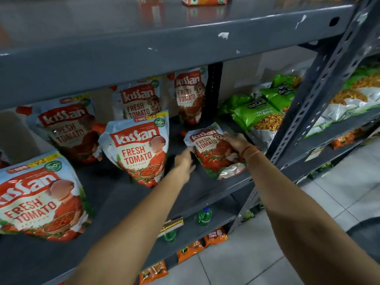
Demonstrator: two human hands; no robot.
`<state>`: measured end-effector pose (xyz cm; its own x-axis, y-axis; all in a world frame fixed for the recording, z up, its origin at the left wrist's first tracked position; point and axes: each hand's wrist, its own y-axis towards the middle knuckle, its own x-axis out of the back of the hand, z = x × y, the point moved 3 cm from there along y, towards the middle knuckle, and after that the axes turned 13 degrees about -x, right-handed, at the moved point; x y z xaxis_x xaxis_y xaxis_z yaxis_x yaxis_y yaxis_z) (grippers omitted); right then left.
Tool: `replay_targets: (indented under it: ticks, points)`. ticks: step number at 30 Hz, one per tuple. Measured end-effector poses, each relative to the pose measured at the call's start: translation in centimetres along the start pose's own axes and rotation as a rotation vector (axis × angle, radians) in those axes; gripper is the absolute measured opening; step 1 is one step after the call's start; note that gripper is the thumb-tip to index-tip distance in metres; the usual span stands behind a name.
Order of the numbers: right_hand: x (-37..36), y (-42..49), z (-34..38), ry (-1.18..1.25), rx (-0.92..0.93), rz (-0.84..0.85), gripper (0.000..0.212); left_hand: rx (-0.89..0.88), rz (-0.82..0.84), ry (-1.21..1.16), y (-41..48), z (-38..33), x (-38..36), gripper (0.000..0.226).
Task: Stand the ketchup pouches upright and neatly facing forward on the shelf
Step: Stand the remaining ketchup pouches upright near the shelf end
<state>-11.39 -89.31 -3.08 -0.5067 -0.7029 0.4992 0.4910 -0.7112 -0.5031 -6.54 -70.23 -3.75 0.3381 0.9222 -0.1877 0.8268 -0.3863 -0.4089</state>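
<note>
Ketchup pouch [213,153]: tilted, near front edge of grey shelf [205,190], right end of the row | right hand [236,141]: gripped its upper right edge | left hand [185,161]: fingers on its left edge, grip unclear | other pouches [137,147] stood upright, labels forward.

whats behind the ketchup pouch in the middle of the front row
Directly behind the front middle pouch stands another ketchup pouch; only its top half shows. Its lower half and the shelf under it are covered.
</note>
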Motion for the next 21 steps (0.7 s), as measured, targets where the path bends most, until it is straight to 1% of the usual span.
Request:
replay_targets:
  ticks: [3, 6, 9, 12, 14, 15, 16, 18, 19, 21]
  points:
    - [-0.1, 0.8, -0.3, 0.089, -0.044, 0.091, 0.048, 0.018, 0.025, -0.092, 1.8, -0.4, -1.7, 0.042]
    - [-0.7, 0.7, -0.1, 0.156, -0.098, 0.162, 0.051, 0.019, 0.037, -0.161, 1.9, -0.5, -2.7, 0.040]
    - [-1.5, 0.4, -0.4, 0.239, -0.087, 0.226, 0.045, -0.033, -0.009, -0.220, 1.8, -0.5, -2.5, 0.048]
    - [-1.3, -0.4, -0.5, 0.315, -0.058, 0.265, 0.052, -0.116, -0.052, -0.224, 1.3, -0.9, -2.2, 0.057]
    - [-0.8, -0.8, 0.3, 0.359, -0.024, 0.219, 0.042, -0.170, -0.032, -0.191, 0.8, -1.9, -2.5, 0.066]
    - [-0.5, -1.0, 0.8, 0.387, 0.002, 0.178, 0.035, -0.204, -0.030, -0.165, 0.6, -2.6, -2.6, 0.065]
    - [0.0, -1.2, 1.6, 0.436, 0.044, 0.150, 0.032, -0.252, -0.040, -0.152, 0.3, -3.6, -2.7, 0.057]
    - [1.0, -1.7, 3.2, 0.553, 0.145, 0.125, 0.033, -0.364, -0.069, -0.171, -0.3, -5.5, -2.9, 0.035]
    - [1.7, -2.2, 4.1, 0.592, 0.197, 0.116, 0.030, -0.425, -0.066, -0.178, -0.7, -6.5, -3.1, 0.026]
    - [3.1, -3.1, 5.4, 0.631, 0.296, 0.107, 0.021, -0.538, -0.037, -0.146, -1.6, -7.8, -3.3, 0.021]
